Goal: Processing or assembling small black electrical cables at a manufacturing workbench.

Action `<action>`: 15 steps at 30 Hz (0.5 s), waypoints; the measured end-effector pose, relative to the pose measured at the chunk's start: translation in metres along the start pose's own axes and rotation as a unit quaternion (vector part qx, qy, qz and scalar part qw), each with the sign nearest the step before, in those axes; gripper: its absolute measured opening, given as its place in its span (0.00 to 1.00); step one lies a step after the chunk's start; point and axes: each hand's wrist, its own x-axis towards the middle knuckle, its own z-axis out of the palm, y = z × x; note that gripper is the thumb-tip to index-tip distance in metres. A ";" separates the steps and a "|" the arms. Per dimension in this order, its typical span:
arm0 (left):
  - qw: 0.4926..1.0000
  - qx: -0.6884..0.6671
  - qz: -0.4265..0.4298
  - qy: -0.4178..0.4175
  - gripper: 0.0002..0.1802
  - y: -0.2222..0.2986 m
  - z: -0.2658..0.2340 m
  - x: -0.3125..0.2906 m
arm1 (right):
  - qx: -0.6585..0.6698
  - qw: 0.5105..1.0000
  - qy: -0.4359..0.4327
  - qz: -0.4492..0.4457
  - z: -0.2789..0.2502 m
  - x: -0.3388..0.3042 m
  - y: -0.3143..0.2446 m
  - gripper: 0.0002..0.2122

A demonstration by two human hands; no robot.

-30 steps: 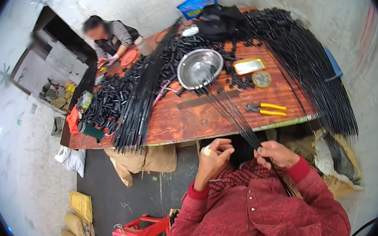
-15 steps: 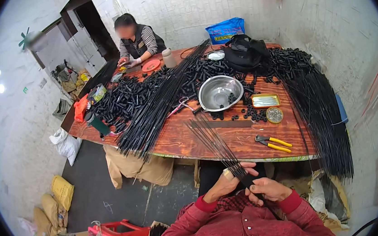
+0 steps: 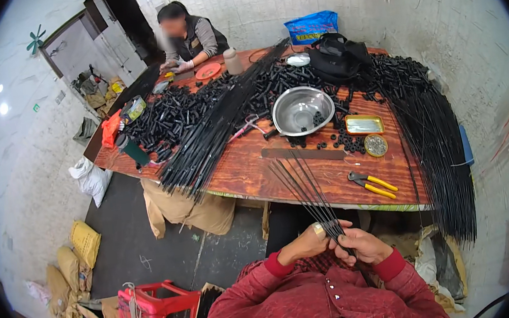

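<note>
the red-brown table [image 3: 238,176] spans the view; at its near edge, a bundle of thin black rods [image 3: 329,218] stands in the person's hands, upper ends fanned over the wood. the right hand [image 3: 366,246] is closed around the gathered lower part; the left hand [image 3: 308,242] lies against the bundle, fingers partly behind, its grip impossible to tell. a light, even hold would likely keep the rods aligned without bending. their lower ends are hidden, and overlap defeats counting.
</note>
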 end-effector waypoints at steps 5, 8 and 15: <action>0.999 0.028 0.023 0.021 0.17 -0.017 0.007 -0.006 | -0.032 0.999 -0.004 -0.025 0.007 0.000 -0.005 0.15; 0.997 0.026 0.040 0.053 0.14 -0.008 0.017 -0.009 | -0.034 0.999 0.002 -0.013 0.009 0.004 -0.004 0.14; 0.968 0.210 0.106 0.093 0.20 -0.021 -0.007 -0.021 | -0.012 0.997 0.078 -0.009 0.005 0.008 0.013 0.14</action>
